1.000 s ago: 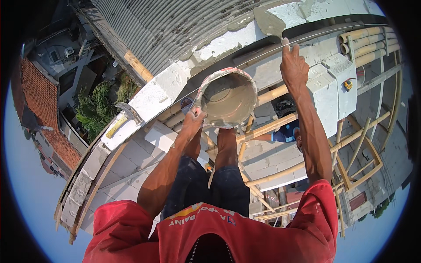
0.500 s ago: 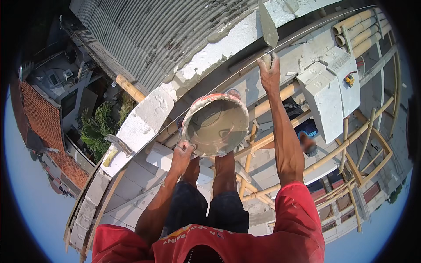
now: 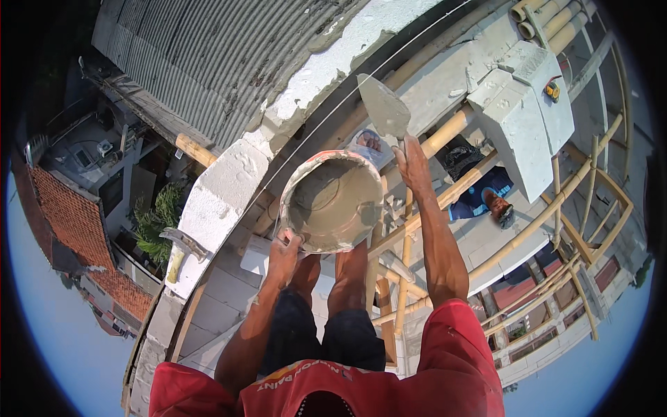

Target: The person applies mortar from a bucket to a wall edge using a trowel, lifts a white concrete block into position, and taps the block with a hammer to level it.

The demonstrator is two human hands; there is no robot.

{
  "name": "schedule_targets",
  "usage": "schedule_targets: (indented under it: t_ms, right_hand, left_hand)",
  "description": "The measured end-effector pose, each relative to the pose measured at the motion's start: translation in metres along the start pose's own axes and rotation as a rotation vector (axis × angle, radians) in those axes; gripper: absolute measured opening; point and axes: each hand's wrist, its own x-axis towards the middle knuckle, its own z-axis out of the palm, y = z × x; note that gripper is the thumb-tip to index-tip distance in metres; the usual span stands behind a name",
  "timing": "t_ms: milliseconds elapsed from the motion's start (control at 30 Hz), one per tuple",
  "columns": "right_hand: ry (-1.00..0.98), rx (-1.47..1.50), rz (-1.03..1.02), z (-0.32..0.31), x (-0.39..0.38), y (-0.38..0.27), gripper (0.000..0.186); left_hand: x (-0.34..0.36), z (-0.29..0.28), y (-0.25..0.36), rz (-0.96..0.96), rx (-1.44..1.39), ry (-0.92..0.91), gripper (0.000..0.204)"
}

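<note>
My left hand (image 3: 285,249) grips the near rim of a round bucket (image 3: 285,198), which is partly filled with wet grey mortar (image 3: 333,201). In my right hand (image 3: 413,163) is a trowel (image 3: 386,106), its broad grey blade angled up and to the left, beyond the bucket's far right side. The trowel's handle is mostly hidden by my fingers. The bucket is held in front of my legs, and a bare foot (image 3: 369,141) shows just past its far rim.
A white block wall (image 3: 226,184) curves along the left, with a hammer (image 3: 183,249) lying on it. A taut string (image 3: 326,115) runs beside the wall. White blocks (image 3: 511,118) with a tape measure (image 3: 552,90) stand at right, near bamboo scaffolding (image 3: 514,243). Another person (image 3: 486,198) is below.
My right hand has drawn the trowel back from the wall, toward the bucket. The bucket sits slightly further left in view, still in my left hand. The person below shows more.
</note>
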Motion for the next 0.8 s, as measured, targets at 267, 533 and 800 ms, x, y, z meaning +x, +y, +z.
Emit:
schedule_targets:
  t_ms: [267,533,800]
  right_hand:
    - [-0.08,-0.153,0.13,-0.134,-0.162,-0.121,0.048]
    - [-0.554,-0.278,0.48,-0.064,-0.145,-0.206,0.044]
    - [-0.791,0.34,0.713,-0.109,-0.109,-0.235,0.049]
  left_hand:
    - [-0.013,0.041,0.039,0.224,0.338,0.139,0.023]
    - [-0.059,0.08,0.074,0.31,0.248,0.033,0.034]
    - [-0.029,0.062,0.076,0.391,0.337,-0.003,0.037]
